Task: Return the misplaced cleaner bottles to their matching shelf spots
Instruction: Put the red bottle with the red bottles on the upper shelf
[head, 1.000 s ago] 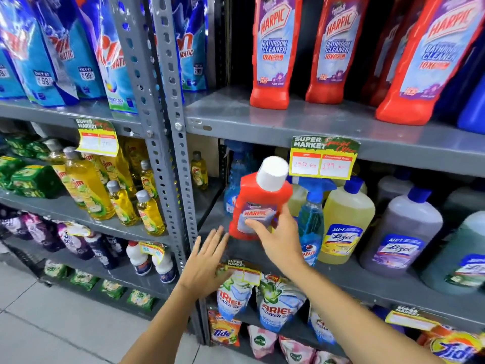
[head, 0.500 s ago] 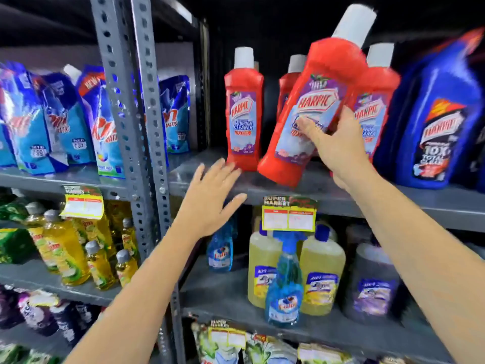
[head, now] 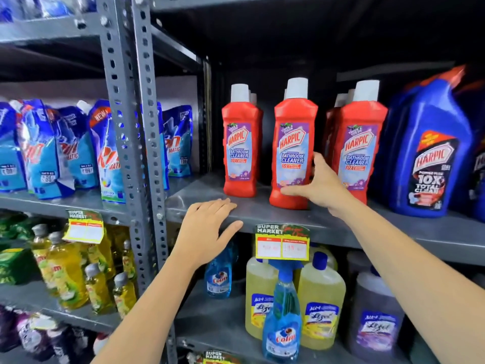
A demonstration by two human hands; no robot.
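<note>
Grey metal shelf, perforated uprights on its left edge. On it: three front red Harpic bottles upright with more behind, blue Harpic bottle at right. Price tag hangs off the front lip. Shelf below: yellow Lizol bottles, blue Colin sprays, purple Lizol bottle.

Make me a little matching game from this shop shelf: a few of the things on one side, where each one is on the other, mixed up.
Things:
1. red Harpic bottle in the middle
2. left hand
3. blue Colin spray bottle
4. blue Harpic bottle

Places:
A. lower shelf, in front of the yellow bottles
B. flat on the shelf's front edge
C. upper shelf, far right
D. upright, with the right hand on it

Pairs: 1-D, 2-B, 3-A, 4-C
</note>
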